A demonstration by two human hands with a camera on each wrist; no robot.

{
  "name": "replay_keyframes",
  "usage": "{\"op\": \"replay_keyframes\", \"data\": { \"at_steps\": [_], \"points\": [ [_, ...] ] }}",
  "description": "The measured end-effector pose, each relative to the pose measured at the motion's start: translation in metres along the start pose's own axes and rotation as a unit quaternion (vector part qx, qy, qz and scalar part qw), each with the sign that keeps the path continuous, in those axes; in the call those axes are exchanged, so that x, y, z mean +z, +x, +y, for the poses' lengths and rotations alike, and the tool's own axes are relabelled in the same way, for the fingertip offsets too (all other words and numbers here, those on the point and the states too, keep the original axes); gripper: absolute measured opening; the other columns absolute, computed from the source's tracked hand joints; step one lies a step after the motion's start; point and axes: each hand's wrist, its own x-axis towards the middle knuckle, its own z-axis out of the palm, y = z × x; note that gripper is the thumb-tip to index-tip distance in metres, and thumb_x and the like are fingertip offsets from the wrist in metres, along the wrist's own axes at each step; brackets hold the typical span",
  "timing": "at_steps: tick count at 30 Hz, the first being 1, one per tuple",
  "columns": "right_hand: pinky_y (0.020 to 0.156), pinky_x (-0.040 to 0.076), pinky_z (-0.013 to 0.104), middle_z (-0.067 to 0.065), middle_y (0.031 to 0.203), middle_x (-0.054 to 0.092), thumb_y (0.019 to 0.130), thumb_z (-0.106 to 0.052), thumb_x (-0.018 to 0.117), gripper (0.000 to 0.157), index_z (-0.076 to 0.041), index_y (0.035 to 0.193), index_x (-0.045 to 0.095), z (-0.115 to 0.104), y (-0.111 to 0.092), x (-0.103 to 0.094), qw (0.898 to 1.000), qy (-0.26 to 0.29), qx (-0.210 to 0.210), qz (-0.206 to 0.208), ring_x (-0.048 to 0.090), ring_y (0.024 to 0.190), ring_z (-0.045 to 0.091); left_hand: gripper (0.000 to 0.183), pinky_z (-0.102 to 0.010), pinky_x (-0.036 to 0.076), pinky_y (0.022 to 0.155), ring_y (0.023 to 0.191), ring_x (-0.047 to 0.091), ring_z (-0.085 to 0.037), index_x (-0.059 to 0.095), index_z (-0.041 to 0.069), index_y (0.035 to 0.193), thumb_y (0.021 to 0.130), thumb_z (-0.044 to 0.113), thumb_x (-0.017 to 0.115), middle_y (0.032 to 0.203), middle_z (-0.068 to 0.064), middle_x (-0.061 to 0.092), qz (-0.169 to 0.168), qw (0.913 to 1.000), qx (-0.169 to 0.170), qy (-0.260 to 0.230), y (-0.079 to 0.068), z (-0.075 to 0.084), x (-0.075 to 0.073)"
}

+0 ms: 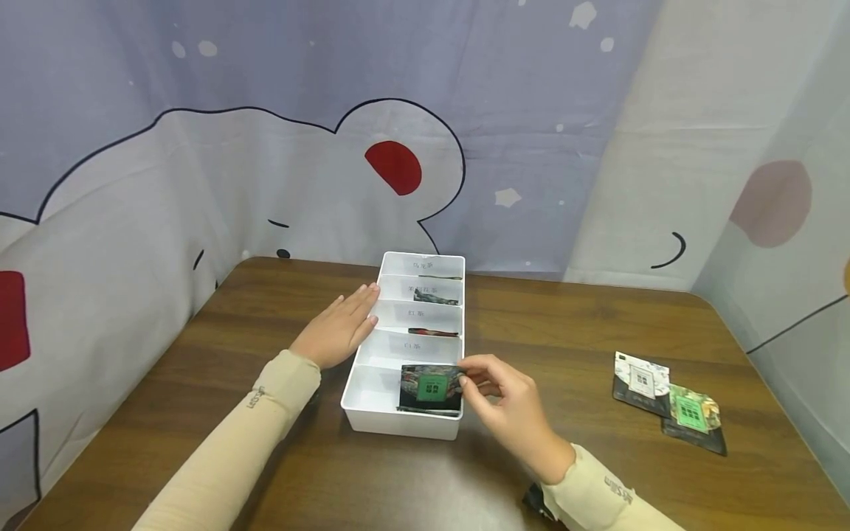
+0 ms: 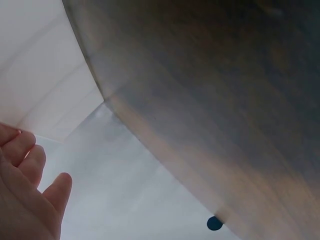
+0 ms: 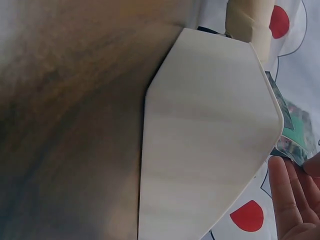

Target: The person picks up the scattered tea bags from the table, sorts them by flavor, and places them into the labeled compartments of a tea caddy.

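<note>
Left hand [image 1: 340, 328] now, fingers straight, resting against the left edge of the tray [image 1: 401, 423], whose far end sits near the table [image 1: 564, 324]'s back edge. Right hand [image 1: 511, 402] pinches the packet [image 1: 432, 388] by its right side, over the front compartment. Right of the tray, a stretch of wood, then white packet [image 1: 641, 382] and green packet [image 1: 690, 414], close together. Red packet [image 1: 433, 332] in the middle compartment, dark packet [image 1: 434, 297] one behind!

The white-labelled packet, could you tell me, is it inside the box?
No, the white-labelled packet lies on the table, outside the box.
</note>
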Motion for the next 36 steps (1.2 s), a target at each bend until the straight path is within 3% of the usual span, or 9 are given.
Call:
{"op": "replay_keyframes", "data": {
  "at_steps": [9,16,22,31,36],
  "points": [
    [0.062,0.058,0.019,0.006,0.086,0.073,0.075,0.016,0.072,0.031,-0.004,0.098,0.072,0.005,-0.006,-0.001,0.998,-0.033,-0.058,-0.009,0.069,0.069,0.014,0.062,-0.05,0.02,0.124,0.154,0.02,-0.026,0.022,0.004,0.161,0.11,0.039,0.031,0.167,-0.009,0.022,-0.001,1.0,-0.001,-0.002,0.0,0.001,-0.001],
    [0.065,0.057,0.016,0.001,0.087,0.072,0.08,0.012,0.069,0.024,-0.007,0.095,0.071,0.007,-0.012,-0.007,0.998,-0.016,-0.04,-0.051,0.067,0.075,0.012,0.062,-0.05,0.019,0.124,0.154,0.02,-0.027,0.022,0.003,0.161,0.11,0.038,0.031,0.167,-0.01,0.022,0.0,1.0,0.002,-0.002,0.0,0.001,-0.001],
    [0.065,0.057,0.017,0.002,0.088,0.071,0.082,0.011,0.066,0.022,-0.004,0.096,0.07,0.007,-0.012,-0.01,0.997,-0.016,-0.048,-0.058,0.067,0.075,0.013,0.063,-0.052,0.021,0.123,0.154,0.021,-0.028,0.023,0.002,0.16,0.11,0.038,0.031,0.167,-0.011,0.023,0.002,1.0,0.004,0.002,0.0,0.0,0.0],
    [0.07,0.059,0.019,0.002,0.093,0.072,0.084,0.01,0.066,0.023,-0.006,0.1,0.071,0.011,-0.006,-0.028,0.997,-0.045,-0.022,-0.061,0.07,0.08,0.019,0.063,-0.051,0.02,0.124,0.154,0.02,-0.027,0.022,0.003,0.161,0.11,0.038,0.032,0.167,-0.01,0.022,-0.002,1.0,0.001,0.0,0.0,0.001,-0.001],
    [0.073,0.062,0.029,0.003,0.1,0.072,0.086,0.01,0.067,0.024,-0.004,0.104,0.07,0.02,0.003,-0.047,0.992,-0.077,0.039,-0.087,0.07,0.086,0.019,0.063,-0.051,0.02,0.124,0.154,0.02,-0.027,0.022,0.002,0.161,0.11,0.038,0.032,0.167,-0.01,0.022,-0.003,1.0,0.001,0.004,0.0,0.001,-0.002]
  ]
}}
